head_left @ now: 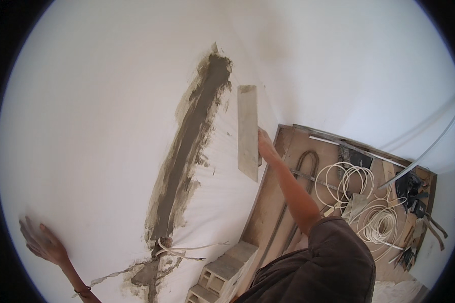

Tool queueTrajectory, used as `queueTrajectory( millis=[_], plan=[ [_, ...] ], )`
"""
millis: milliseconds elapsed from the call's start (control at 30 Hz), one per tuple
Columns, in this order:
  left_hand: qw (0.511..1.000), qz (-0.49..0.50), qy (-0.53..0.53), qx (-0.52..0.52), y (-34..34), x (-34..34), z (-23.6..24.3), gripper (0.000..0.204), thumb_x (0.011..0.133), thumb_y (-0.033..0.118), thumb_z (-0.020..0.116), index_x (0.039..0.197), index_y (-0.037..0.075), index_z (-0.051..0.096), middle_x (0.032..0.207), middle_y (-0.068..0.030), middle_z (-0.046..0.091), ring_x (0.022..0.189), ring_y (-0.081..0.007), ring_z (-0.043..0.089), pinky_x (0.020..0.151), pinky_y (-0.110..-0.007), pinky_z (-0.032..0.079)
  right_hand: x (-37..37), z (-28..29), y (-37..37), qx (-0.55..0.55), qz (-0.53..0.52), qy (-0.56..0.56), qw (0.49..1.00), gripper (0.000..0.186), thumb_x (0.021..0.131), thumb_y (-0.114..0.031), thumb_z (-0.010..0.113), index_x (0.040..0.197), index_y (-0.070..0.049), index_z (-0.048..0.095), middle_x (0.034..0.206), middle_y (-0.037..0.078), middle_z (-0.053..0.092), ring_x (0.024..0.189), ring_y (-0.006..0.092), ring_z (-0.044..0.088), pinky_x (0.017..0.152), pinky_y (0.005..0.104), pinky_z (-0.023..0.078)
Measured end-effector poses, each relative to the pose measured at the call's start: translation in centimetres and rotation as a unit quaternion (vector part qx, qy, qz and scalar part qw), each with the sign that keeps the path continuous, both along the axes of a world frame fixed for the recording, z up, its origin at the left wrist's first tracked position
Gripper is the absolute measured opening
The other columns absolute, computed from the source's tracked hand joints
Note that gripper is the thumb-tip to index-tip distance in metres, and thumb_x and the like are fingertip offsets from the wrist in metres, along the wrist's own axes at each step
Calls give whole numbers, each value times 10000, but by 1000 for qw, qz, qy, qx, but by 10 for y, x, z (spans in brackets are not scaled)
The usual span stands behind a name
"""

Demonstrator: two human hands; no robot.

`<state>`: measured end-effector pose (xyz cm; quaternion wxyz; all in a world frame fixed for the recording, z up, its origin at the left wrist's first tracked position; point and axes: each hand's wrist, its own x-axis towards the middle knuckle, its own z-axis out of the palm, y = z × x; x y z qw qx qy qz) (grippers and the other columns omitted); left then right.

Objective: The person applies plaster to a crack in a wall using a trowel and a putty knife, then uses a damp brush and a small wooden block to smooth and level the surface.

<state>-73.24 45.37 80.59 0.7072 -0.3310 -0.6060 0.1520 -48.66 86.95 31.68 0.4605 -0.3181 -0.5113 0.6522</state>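
Note:
A long strip of grey plaster point(189, 136) runs up the white wall point(86, 126), with ragged smears along both edges. To the right of the strip, my right hand point(267, 145) is closed around the back of a plastering trowel point(247, 131). The trowel's flat, dusty blade stands upright, its face toward the strip; whether it touches the wall I cannot tell. My left hand point(44, 242) lies open against the wall at the lower left, fingers spread. White cables point(179, 250) stick out of the wall at the strip's lower end, above another grey patch point(144, 275).
Hollow blocks point(225, 270) are stacked at the wall's foot. On the right, a wood-edged brown surface point(268, 207) carries coiled white cable point(381, 224), a bent dark pipe point(307, 159), black bags point(356, 157) and hand tools point(409, 252). A thin grey tube point(429, 149) slants across the right wall.

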Motion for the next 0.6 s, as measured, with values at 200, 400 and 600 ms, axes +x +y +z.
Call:
queueTrajectory(
  millis=[200, 400, 600],
  plan=[
    [1000, 14, 21, 0, -9, 0, 8, 450, 976, 434, 354, 1382, 247, 409, 1460, -16, 360, 1348, -242, 323, 1105, -502, 227, -50, 1, 52, 44, -25, -25, 998, 583, 981, -479, 309, 1150, 8, 580, 875, 174, 637, 831, 245, 579, 796, 346, 447],
    [999, 31, 24, 2, -5, -10, 4, 531, 959, 524, 285, 1386, 228, 394, 1461, -19, 356, 1358, -255, 301, 1113, -506, 193, -84, -30, 161, -7, -40, -53, 998, 668, 934, -586, 338, 1060, -9, 650, 848, 172, 664, 830, 265, 620, 778, 368, 464],
    [999, 24, 27, -21, 6, 7, -2, 502, 983, 444, 290, 1414, 195, 355, 1485, -32, 321, 1368, -249, 286, 1113, -484, 162, -108, -4, 219, 59, -96, -138, 984, 678, 902, -642, 322, 1063, -86, 675, 953, 187, 674, 951, 347, 629, 835, 422, 463]
  ],
)
